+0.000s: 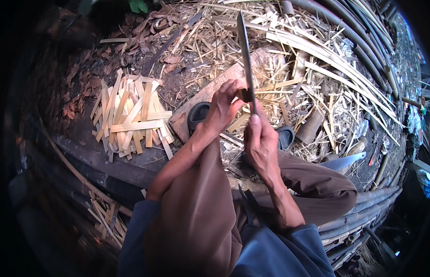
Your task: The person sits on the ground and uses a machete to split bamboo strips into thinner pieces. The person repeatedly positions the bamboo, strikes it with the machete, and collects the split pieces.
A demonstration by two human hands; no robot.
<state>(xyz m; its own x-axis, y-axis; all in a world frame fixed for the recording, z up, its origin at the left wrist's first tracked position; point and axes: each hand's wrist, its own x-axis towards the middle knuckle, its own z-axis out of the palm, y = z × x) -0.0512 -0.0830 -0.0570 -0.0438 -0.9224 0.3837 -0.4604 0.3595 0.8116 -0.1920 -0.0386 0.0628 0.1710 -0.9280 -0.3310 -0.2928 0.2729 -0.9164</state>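
My right hand (262,145) is closed round the handle of a long knife (245,53), its dark blade pointing up and away from me. Just left of the blade, my left hand (224,105) pinches a short piece of bamboo (244,95) against the blade's lower part near the handle. Whether the edge has entered the bamboo cannot be made out. Beneath my hands a thick wooden board (196,102) lies slantwise on the ground. To the left of it rests a loose pile of flat, pale bamboo strips (136,124).
Shavings (215,41) and long split bamboo strips (335,62) cover the ground at the far side and right. A saw blade (346,161) lies beside my right knee. Bamboo poles (367,205) are stacked at right; a dark pole (104,164) runs along the left.
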